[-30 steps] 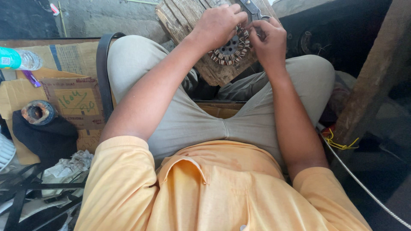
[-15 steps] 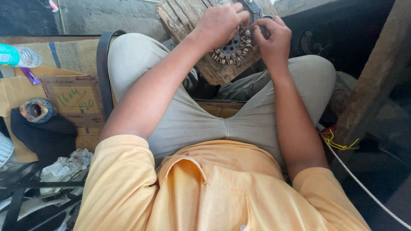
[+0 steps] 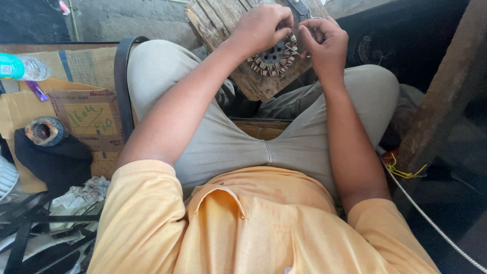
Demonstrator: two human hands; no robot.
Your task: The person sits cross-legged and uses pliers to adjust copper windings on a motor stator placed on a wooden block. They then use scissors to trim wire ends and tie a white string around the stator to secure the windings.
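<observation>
The wound stator [image 3: 274,57], a round dark core ringed with striped coil windings, lies on a weathered wooden block [image 3: 228,30] propped between the seated person's knees. The left hand [image 3: 264,25] curls over the stator's upper left edge, fingers closed down on the windings. The right hand [image 3: 324,43] sits just beside its right edge, fingertips pinched together on something too fine to make out. A plastic bottle [image 3: 23,67] lies on cardboard [image 3: 91,114] well to the left.
</observation>
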